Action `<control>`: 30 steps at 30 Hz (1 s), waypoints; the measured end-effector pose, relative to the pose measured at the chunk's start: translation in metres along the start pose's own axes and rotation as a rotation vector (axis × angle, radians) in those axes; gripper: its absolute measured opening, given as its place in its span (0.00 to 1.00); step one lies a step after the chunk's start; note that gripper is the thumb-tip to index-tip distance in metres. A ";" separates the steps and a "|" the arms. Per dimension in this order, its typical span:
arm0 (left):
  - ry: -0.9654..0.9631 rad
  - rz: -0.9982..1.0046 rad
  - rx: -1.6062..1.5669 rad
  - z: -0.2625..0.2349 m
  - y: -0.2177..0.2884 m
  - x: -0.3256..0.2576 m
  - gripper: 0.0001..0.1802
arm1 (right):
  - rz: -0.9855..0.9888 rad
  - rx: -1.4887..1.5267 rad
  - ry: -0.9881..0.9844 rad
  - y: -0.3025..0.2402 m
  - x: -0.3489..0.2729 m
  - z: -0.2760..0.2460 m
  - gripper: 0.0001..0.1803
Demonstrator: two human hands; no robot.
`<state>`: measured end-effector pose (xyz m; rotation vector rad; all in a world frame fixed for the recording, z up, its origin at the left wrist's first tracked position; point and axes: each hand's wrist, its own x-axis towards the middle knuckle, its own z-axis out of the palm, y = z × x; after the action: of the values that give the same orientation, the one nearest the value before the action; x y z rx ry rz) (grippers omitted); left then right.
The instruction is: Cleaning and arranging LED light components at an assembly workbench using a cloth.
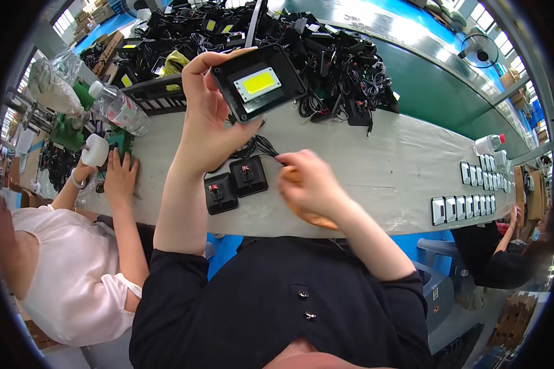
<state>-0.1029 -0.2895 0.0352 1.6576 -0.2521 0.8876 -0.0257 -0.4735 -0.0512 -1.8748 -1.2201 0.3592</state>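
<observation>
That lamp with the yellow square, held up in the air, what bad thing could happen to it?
The left hand holds the black floodlight above the table by one side only, so it might slip and drop onto the two black switch boxes below. The right hand pinches its black wires; a hard tug could strain where they join. The loose wires might also snag on the switch boxes.

A long pale worktop runs left to right. Beyond it lies a green and blue floor; bright windows line the far right wall.
</observation>
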 end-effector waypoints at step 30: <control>-0.499 -0.230 0.275 0.260 -0.035 -0.034 0.38 | 0.042 0.612 0.673 0.024 -0.180 -0.176 0.06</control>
<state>0.0024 -0.5256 -0.0216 2.1054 -0.2795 0.3342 0.0125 -0.7181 0.0001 -1.3165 -0.5285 0.0835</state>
